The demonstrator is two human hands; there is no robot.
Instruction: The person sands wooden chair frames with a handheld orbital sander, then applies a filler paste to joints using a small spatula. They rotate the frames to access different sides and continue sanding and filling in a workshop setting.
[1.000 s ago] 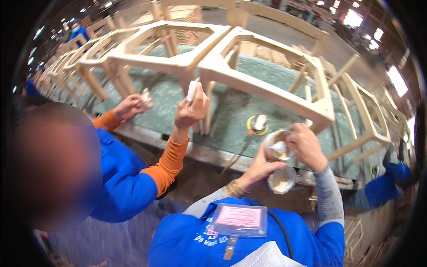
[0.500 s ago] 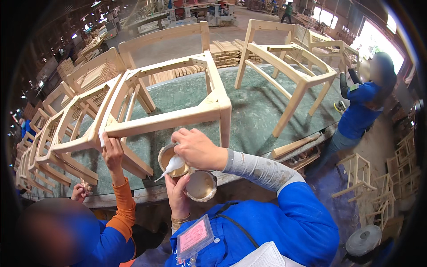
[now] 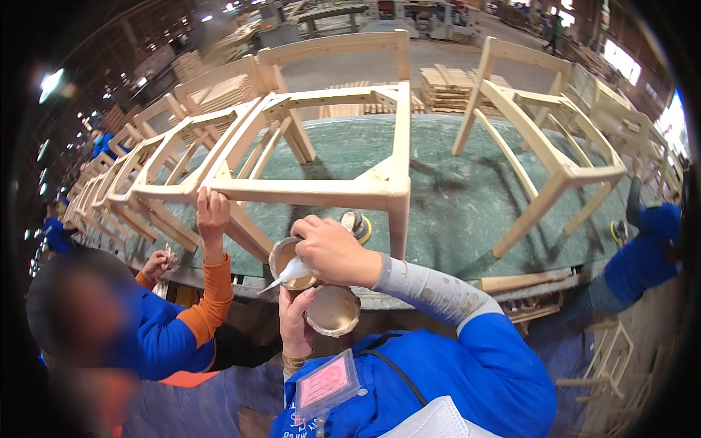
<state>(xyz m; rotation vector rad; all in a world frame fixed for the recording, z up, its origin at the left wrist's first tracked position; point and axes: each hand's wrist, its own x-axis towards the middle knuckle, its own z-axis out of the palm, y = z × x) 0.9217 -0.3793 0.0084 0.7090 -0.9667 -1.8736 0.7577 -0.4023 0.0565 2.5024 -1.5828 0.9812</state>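
Note:
My left hand (image 3: 295, 321) is closed on two round, crusted bowls, a lower bowl (image 3: 337, 321) with pale brown residue inside and an upper bowl (image 3: 280, 252) partly covered by my right hand (image 3: 337, 252). From under my right hand's curled fingers comes a white plastic bottle (image 3: 295, 270) with a thin tapered nozzle pointing down and left. That hand appears closed round it; its body is mostly hidden. Just beyond my hands stands a bare wooden chair frame (image 3: 307, 191) without a seat, on the green-topped table (image 3: 438, 212).
At my left, a co-worker's hand (image 3: 212, 213) touches the chair frame's front corner. A row of chair frames (image 3: 164, 191) stretches left; another chair frame (image 3: 558, 175) stands right. A round sander (image 3: 357, 226) lies beyond my right hand. Another person (image 3: 639, 244) works at far right.
The view has turned left, so the chairs sit farther right in it. The sander has come into sight. My hands keep nearly the same pose round the bowls and bottle.

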